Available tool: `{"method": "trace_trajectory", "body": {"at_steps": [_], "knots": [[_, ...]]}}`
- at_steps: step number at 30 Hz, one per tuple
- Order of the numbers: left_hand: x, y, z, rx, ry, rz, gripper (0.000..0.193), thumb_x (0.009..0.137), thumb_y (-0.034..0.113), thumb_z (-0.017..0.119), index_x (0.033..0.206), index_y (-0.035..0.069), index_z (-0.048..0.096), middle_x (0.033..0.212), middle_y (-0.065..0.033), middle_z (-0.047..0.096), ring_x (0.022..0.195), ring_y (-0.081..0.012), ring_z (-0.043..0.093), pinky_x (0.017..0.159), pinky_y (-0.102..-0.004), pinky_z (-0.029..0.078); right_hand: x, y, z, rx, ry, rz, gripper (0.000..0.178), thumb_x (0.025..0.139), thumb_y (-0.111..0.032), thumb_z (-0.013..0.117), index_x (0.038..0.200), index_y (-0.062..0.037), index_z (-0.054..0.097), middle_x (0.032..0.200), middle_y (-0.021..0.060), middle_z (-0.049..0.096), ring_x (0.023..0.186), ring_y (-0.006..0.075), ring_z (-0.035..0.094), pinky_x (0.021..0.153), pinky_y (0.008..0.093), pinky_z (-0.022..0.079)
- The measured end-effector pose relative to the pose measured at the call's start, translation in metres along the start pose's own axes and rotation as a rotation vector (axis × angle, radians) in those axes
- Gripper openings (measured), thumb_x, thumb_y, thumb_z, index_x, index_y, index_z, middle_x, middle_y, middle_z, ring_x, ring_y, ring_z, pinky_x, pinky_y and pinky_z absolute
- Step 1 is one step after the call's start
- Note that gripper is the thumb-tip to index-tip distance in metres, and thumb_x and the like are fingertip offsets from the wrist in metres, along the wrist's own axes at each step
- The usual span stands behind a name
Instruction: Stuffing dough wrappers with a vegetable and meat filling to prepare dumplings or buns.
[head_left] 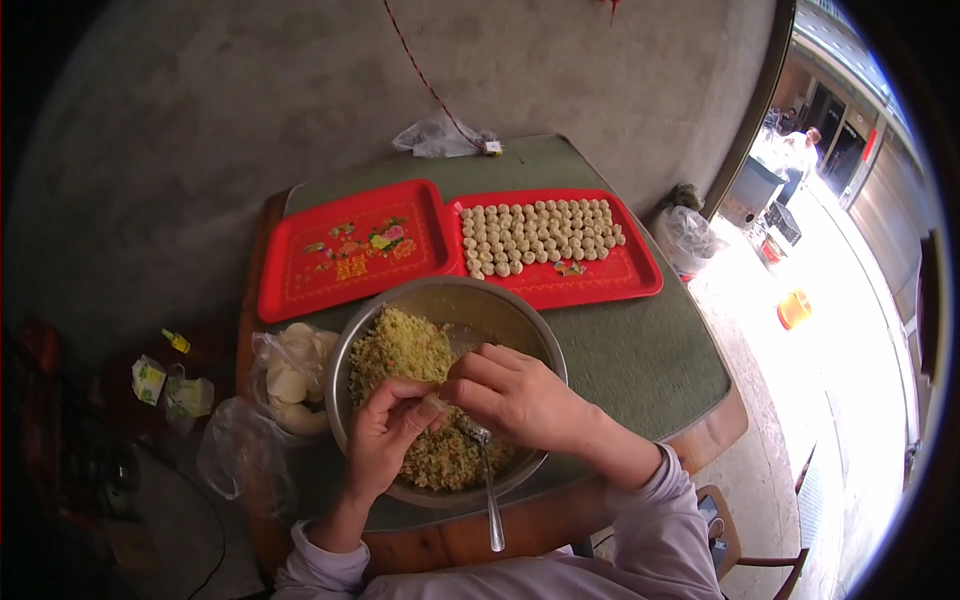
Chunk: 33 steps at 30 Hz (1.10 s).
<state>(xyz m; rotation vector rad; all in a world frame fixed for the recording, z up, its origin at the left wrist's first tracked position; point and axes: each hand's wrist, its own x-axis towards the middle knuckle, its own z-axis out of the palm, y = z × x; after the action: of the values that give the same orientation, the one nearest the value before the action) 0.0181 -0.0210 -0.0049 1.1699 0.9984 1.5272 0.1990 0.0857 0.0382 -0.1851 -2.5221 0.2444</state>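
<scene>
Over a large steel bowl [553, 345], my left hand [393, 428] and my right hand [515, 398] meet, fingertips pinched together. Between them is a small pale dumpling [441, 401], mostly hidden by the fingers. Chopped yellow-green filling [400, 347] is heaped in the bowl. A metal spoon [492, 505] leans in it, its handle over the near rim and partly below my right hand. Rows of small round dumplings [545, 232] cover much of the right red tray [625, 285]. Beside it, the left red tray [345, 245] shows only its printed flowers.
Left of the bowl, a clear plastic bag [270, 350] holds round pale wrappers [292, 385]. Another crumpled bag [243, 455] hangs at the table's left edge. A red cord [415, 70] runs down the wall. A stool [722, 530] stands at lower right; a person [802, 150] is outside.
</scene>
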Motion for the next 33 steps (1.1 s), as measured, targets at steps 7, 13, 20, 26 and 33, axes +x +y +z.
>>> {"method": "trace_trajectory", "body": {"at_steps": [7,13,20,26,33], "knots": [[0.002,0.009,-0.003,0.101,-0.063,-0.077,0.017,0.096,0.010,0.059,0.110,0.000,0.059,0.093,-0.0052,0.064,0.086,-0.0111,0.061,0.076,-0.0260,0.050,-0.001,-0.001,-0.001,-0.070,0.071,-0.029,0.022,0.073,-0.013,0.063,0.093,-0.0087,0.054,0.092,0.0059,0.052,0.084,0.0232,0.056,0.072,0.0345,0.051],[0.004,0.011,-0.006,0.122,-0.091,-0.106,0.019,0.096,0.013,0.061,0.110,0.000,0.061,0.090,-0.0040,0.064,0.084,-0.0092,0.062,0.077,-0.0230,0.050,0.000,-0.003,-0.004,-0.106,0.033,-0.088,0.023,0.072,-0.014,0.065,0.090,-0.0071,0.053,0.092,0.0058,0.052,0.083,0.0224,0.056,0.071,0.0343,0.049],[0.001,0.002,0.002,0.128,-0.049,-0.015,0.024,0.097,0.013,0.059,0.117,0.000,0.059,0.103,-0.0049,0.060,0.096,-0.0096,0.059,0.081,-0.0240,0.050,0.000,0.000,0.013,0.204,0.135,0.085,0.023,0.075,-0.008,0.069,0.091,-0.0042,0.053,0.086,0.0093,0.053,0.082,0.0293,0.057,0.071,0.0387,0.050],[0.001,0.002,0.008,-0.044,0.071,-0.039,0.027,0.097,0.012,0.059,0.120,-0.001,0.055,0.107,-0.0059,0.058,0.097,-0.0113,0.058,0.083,-0.0272,0.052,0.000,0.000,0.014,0.265,0.157,0.137,0.021,0.079,-0.007,0.068,0.092,-0.0041,0.053,0.087,0.0102,0.054,0.082,0.0305,0.058,0.070,0.0398,0.050],[0.003,0.007,-0.006,0.021,-0.047,-0.140,0.021,0.096,0.012,0.059,0.113,-0.001,0.058,0.097,-0.0064,0.063,0.083,-0.0110,0.061,0.076,-0.0250,0.052,0.003,-0.003,-0.001,-0.042,0.022,-0.089,0.025,0.072,-0.014,0.069,0.086,-0.0070,0.050,0.085,0.0064,0.050,0.079,0.0245,0.055,0.069,0.0362,0.049]]}}
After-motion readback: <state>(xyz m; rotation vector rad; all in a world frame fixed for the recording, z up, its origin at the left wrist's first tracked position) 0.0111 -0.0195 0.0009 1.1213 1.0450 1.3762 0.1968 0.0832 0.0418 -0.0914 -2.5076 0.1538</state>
